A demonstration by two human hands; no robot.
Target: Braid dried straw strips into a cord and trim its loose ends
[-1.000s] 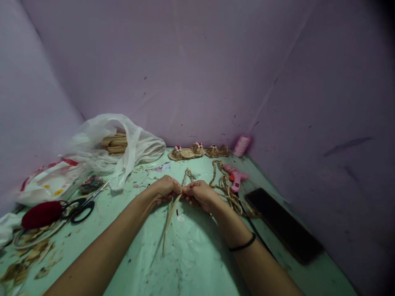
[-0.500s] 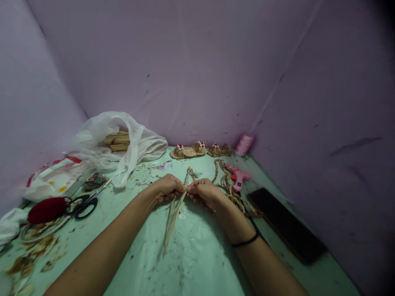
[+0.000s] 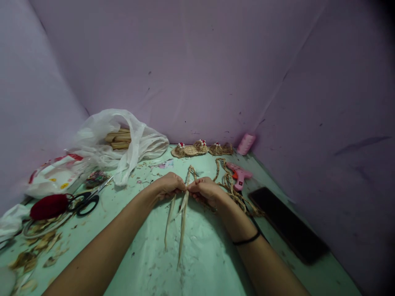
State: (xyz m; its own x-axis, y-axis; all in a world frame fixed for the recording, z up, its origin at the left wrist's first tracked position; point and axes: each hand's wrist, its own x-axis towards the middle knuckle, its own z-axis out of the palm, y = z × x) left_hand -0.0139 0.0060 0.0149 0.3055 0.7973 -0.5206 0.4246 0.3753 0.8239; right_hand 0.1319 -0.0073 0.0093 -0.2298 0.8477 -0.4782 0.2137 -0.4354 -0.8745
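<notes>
Over the middle of the table, my left hand [image 3: 169, 185] and my right hand [image 3: 204, 190] meet with fingertips pinched on a braided cord of dried plant fibre [image 3: 191, 169]. A bent length of the braid shows just beyond my fingers. Loose pale fibre strands [image 3: 183, 230] hang below the pinch toward me, split into separate tails. To the right, more braided cord [image 3: 227, 181] lies in a loose tangle, partly behind my right hand. The exact spot where the fingers grip is hidden.
At the back are small woven slippers [image 3: 196, 149] with beads and a pink thread spool [image 3: 246, 144]. A pink glue gun [image 3: 239, 174] and black phone [image 3: 288, 224] lie right. Left are a plastic bag [image 3: 135, 131], scissors [image 3: 88, 202], red yarn [image 3: 49, 206] and fibre scraps [image 3: 43, 246].
The loose strands have spread apart, with one tail now hanging straighter below the fingers. Both hands stay together at nearly the same place, and the view has shifted slightly.
</notes>
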